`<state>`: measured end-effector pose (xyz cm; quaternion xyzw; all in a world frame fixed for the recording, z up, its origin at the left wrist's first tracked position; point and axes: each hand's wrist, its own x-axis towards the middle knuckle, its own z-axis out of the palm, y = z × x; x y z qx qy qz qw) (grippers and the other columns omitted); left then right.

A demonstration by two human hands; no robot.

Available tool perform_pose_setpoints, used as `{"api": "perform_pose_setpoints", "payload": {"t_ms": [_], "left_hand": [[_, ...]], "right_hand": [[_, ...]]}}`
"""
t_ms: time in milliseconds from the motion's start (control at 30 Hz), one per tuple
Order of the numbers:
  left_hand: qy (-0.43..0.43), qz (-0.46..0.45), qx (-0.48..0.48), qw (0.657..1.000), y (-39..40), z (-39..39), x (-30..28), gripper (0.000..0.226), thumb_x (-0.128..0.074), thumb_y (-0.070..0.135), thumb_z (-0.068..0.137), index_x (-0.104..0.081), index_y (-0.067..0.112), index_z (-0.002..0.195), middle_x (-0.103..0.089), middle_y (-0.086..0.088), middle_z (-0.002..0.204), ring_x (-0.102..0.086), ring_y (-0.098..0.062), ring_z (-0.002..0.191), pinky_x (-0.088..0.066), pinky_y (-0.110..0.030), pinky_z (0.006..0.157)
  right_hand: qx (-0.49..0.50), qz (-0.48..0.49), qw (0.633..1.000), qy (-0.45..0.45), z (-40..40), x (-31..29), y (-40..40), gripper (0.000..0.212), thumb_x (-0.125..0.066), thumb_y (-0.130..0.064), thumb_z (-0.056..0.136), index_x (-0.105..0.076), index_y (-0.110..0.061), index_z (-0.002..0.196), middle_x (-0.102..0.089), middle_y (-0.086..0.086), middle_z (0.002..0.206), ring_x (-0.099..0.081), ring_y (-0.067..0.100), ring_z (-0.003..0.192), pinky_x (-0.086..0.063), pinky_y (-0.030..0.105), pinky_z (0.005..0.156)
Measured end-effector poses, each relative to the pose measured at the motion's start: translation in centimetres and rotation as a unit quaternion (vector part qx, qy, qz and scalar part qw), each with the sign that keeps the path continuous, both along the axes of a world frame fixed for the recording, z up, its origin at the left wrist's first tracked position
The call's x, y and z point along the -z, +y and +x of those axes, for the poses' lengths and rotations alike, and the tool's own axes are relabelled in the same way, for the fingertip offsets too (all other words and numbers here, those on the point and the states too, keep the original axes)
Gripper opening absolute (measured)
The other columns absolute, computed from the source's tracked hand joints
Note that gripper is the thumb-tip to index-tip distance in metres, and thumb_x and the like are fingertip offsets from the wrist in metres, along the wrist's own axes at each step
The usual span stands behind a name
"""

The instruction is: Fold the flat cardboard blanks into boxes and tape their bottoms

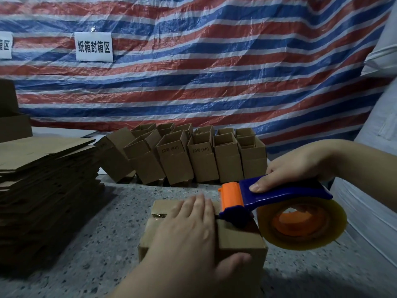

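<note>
While the left hand [189, 229] presses flat on the cardboard box [240, 241], right fingers [261, 186] grip the blue plastic tape dispenser [279, 196]

The small brown corrugated-cardboard box [238, 237] looks matt, with a glossy clear tape strip [158, 218] along its seam. The blue-and-orange plastic tape dispenser [279, 194] is smooth with a slight sheen; its amber tape roll [322, 237] is translucent and shiny. The grey speckled stone-like tabletop [103, 244] looks dull, the striped woven-plastic tarpaulin [214, 72] crinkled.
</note>
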<state>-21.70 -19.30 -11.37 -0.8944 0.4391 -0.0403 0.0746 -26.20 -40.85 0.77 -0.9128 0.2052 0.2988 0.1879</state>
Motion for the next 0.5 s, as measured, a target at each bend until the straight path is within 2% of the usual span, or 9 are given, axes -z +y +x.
{"api": "perform_pose_setpoints", "payload": {"t_ms": [200,367,500], "left_hand": [[-0.002,0.001,0.006,1.000,0.7,0.8,0.3,0.120,-0.002,0.090,0.056,0.015,0.022,0.154,0.010,0.000,0.165,0.005,-0.017,0.152,0.011,-0.030,0.105],[-0.011,-0.006,0.026,1.000,1.7,1.3,0.1,0.120,0.000,0.091,0.055,0.017,0.026,0.154,0.012,0.003,0.164,0.007,-0.014,0.151,0.013,-0.028,0.105],[-0.023,-0.027,0.031,0.999,1.7,1.2,0.5,0.120,0.004,0.092,0.054,0.016,0.027,0.154,0.011,0.004,0.165,0.005,-0.014,0.151,0.014,-0.029,0.104]], "right_hand": [[0.011,0.055,0.998,-0.012,0.0,0.4,-0.4,0.072,-0.062,-0.072,0.064,-0.068,-0.011,0.102,-0.072,0.000,0.075,-0.068,0.011,0.063,-0.054,0.022,0.058],[0.006,0.072,0.997,-0.017,-0.2,0.9,-1.1,0.077,-0.062,-0.072,0.064,-0.067,-0.010,0.110,-0.072,-0.001,0.078,-0.068,0.010,0.066,-0.054,0.021,0.060],[0.019,0.077,0.997,-0.015,-1.9,0.6,-3.1,0.070,-0.065,-0.076,0.071,-0.069,-0.012,0.099,-0.070,0.000,0.076,-0.065,0.011,0.063,-0.052,0.022,0.061]]}}
